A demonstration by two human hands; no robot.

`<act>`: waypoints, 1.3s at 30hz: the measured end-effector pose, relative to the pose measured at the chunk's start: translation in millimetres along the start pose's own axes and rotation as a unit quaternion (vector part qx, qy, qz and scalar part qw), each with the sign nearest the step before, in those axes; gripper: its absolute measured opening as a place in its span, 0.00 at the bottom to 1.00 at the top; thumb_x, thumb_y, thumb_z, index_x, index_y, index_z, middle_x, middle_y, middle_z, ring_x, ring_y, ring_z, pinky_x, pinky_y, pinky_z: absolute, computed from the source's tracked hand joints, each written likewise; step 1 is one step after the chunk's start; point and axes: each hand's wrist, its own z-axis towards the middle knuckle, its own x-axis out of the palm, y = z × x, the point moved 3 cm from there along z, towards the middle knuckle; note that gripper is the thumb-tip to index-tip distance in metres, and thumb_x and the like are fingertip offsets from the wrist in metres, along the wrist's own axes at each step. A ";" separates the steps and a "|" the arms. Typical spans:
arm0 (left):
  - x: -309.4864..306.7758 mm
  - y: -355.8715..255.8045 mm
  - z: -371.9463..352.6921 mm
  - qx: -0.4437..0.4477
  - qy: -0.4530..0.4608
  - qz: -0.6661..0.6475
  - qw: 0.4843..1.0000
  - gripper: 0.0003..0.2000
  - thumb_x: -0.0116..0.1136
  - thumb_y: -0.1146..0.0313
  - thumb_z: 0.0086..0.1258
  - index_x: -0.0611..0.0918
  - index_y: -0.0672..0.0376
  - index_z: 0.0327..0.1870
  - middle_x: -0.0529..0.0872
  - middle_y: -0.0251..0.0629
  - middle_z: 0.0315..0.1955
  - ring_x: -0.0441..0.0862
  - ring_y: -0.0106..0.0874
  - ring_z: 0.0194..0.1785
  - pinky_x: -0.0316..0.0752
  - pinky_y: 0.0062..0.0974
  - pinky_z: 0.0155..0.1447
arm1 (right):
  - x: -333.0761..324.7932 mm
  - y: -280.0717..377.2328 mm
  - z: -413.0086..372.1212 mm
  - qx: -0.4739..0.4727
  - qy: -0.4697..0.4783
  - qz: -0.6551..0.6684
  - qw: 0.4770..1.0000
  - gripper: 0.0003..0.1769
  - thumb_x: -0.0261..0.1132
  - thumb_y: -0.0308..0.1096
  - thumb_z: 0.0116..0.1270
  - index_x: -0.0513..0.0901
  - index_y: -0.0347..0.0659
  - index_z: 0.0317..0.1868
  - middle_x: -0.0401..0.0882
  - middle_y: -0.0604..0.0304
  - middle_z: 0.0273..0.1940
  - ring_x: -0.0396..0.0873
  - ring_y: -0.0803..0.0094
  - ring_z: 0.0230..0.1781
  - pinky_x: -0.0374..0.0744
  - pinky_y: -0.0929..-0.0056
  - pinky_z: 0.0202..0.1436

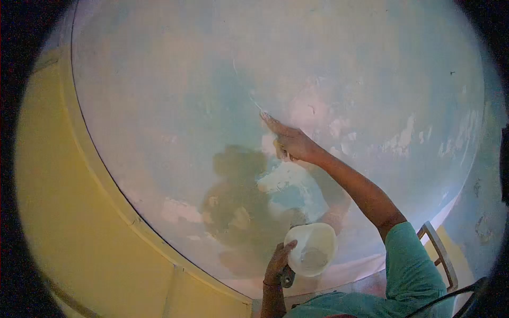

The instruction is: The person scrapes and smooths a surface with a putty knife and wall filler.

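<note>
My right hand (pixel 291 140) reaches up to the pale wall (pixel 175 79), its index finger stretched out against a thin white crack line (pixel 254 100). White paste coats that fingertip, and the other fingers bend in below it. Low in the view, my left hand (pixel 275 265) grips the rim of a white plastic tub (pixel 313 246), thumb over the edge. The tub is tilted towards me, with a pale patch at its bottom. Under the same hand a dark handle end (pixel 287 277) with a hole sticks out; the rest of that tool is hidden.
White filler patches (pixel 286 177) mark the wall around my right hand. A yellow panel (pixel 63 175) borders it on the left. At the lower right stands a metal frame (pixel 440 254), with a dark cable-like strip (pixel 450 297) near it. Shadows fall mid-wall.
</note>
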 end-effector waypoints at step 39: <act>0.0 -31.5 -6.2 0.037 -0.024 0.112 0.993 0.22 0.55 0.58 0.57 0.71 0.68 0.46 0.78 0.41 0.32 0.77 0.29 0.32 0.73 0.26 0.33 | 60.7 6.1 11.2 -0.019 -0.089 -0.702 0.706 0.33 0.58 0.28 0.45 0.64 0.22 0.54 0.73 0.61 0.16 0.57 0.81 0.09 0.53 0.73 0.11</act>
